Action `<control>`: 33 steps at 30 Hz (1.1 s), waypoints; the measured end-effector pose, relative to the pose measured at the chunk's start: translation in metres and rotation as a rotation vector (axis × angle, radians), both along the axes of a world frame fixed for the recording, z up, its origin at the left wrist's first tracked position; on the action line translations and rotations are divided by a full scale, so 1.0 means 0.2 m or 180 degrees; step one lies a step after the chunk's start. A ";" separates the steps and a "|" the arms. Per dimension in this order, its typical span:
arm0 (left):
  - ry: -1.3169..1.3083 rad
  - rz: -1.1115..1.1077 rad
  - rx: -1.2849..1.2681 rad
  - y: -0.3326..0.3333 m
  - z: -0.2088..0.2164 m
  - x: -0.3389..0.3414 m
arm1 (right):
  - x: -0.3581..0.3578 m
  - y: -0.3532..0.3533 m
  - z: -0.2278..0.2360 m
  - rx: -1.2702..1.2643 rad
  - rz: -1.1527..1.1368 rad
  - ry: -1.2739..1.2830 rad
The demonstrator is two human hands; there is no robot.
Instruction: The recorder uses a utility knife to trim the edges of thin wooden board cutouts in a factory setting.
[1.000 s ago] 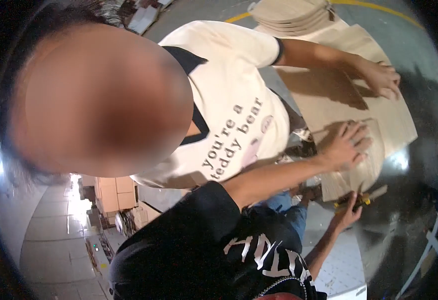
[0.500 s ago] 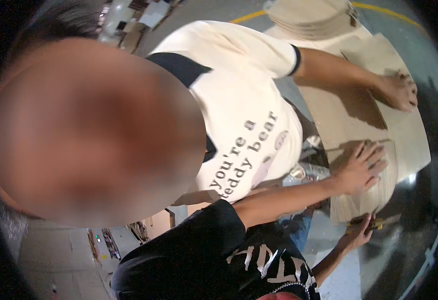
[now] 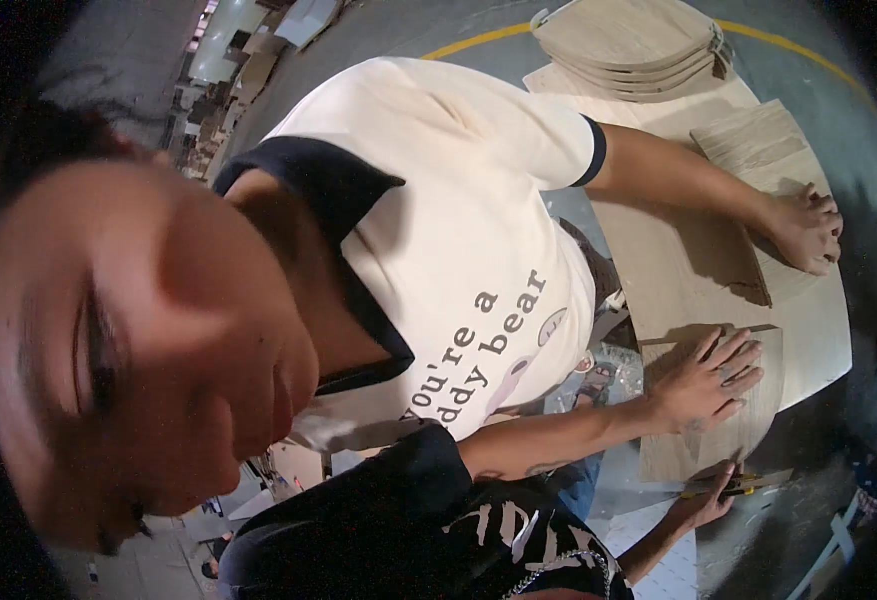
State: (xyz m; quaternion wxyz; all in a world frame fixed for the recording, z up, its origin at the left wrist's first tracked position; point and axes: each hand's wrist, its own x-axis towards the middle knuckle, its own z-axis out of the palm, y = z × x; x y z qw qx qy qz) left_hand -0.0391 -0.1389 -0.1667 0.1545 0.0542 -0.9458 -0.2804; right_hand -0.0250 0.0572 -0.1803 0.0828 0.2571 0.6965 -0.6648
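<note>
My left hand (image 3: 706,385) lies flat with spread fingers on a wood-grain board (image 3: 748,435) with a curved edge. Just below it, my right hand (image 3: 703,510) is at the board's near edge, a finger reaching up to it. A thin yellow-and-dark tool (image 3: 746,488) crosses at this hand and seems held in it; its exact kind is unclear. Beside me, a co-worker's hand (image 3: 808,230) presses on another wood-grain board (image 3: 758,140), which overlaps the large pale panel (image 3: 648,250) under the pieces.
A stack of curved boards (image 3: 628,40) sits at the far end of the panel. The co-worker in a white shirt (image 3: 458,200) stands close at my left. A yellow line (image 3: 478,42) marks the grey floor (image 3: 378,40). Boxes and other items (image 3: 238,90) are piled behind.
The view has shifted, so the boards and my hands sit lower in the picture. My left hand stays on the board, and the co-worker's hand stays on the other one.
</note>
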 end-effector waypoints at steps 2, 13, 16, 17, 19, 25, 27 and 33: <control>0.0026 -0.0044 -0.0094 0.01 0.01 -0.02 | -0.01 0.05 -0.08 -0.0019 -0.0051 0.0146; 0.0029 -0.0139 -0.0018 0.02 -0.05 -0.04 | -0.01 0.12 -0.13 -0.0127 0.0030 -0.0111; 0.0002 -0.0145 0.0026 0.01 -0.04 -0.02 | 0.01 0.12 -0.14 -0.0179 0.0026 -0.0153; -0.0003 -0.0144 0.0047 0.02 -0.03 -0.02 | 0.02 0.12 -0.13 -0.0201 0.0053 -0.0157; -0.0005 -0.0135 0.0051 0.02 -0.02 -0.02 | 0.01 0.10 -0.13 -0.0277 -0.0005 -0.0110; 0.0079 -0.0190 -0.0020 0.01 -0.01 -0.10 | 0.03 0.12 -0.14 -0.0322 0.0053 -0.0131; 0.0080 -0.0198 -0.0041 0.01 -0.03 -0.08 | 0.03 0.13 -0.14 -0.0308 0.0151 -0.0118; 0.0011 -0.0279 -0.0010 0.00 -0.02 -0.02 | 0.01 0.08 -0.09 -0.0150 0.0132 -0.0075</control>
